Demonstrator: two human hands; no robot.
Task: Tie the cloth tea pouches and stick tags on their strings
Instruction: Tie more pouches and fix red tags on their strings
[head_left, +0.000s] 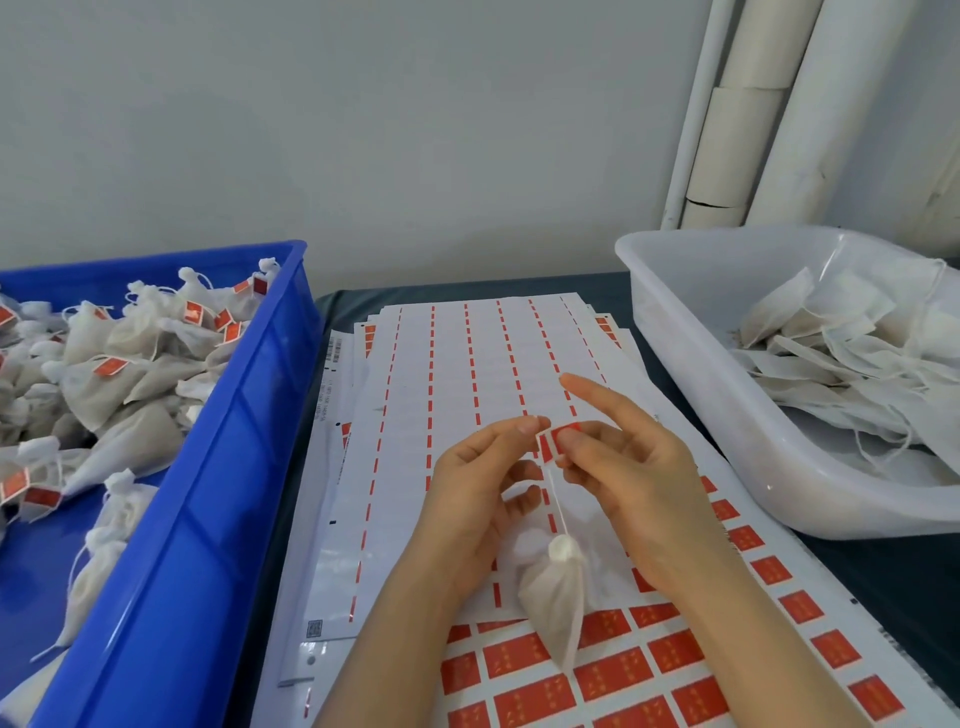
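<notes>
So, standing next to the table: both hands are up over the middle of it, working on one red tag (553, 444). The left hand (483, 483) pinches the tag's left edge with its fingertips curled in. The right hand (623, 478) pinches it from the right side, and its index finger (597, 395) sticks straight out toward the far side, not touching anything.

A thin white string (557, 504) runs down from the tag to the knotted top of a cloth tea pouch (556, 597). The pouch dangles between the two wrists, tip pointing toward the near edge. Can't tell if that tip is touching the paper under it or hanging just above.

Underneath is a messy stack of sticker sheets (467, 364). The top one is mostly peeled, with just thin red dashes left. The near and right parts are full of red labels (670, 652).

On the left there's a blue bin (249, 415) piled with tied pouches (130, 353), lots of them with red tags on their strings. On the right is a white tub (675, 338) holding flat, untied pouches (831, 353) with loose strings. All of it sits on a dark table cover (883, 571), with some white pipes (753, 104) running up the wall at far right.
</notes>
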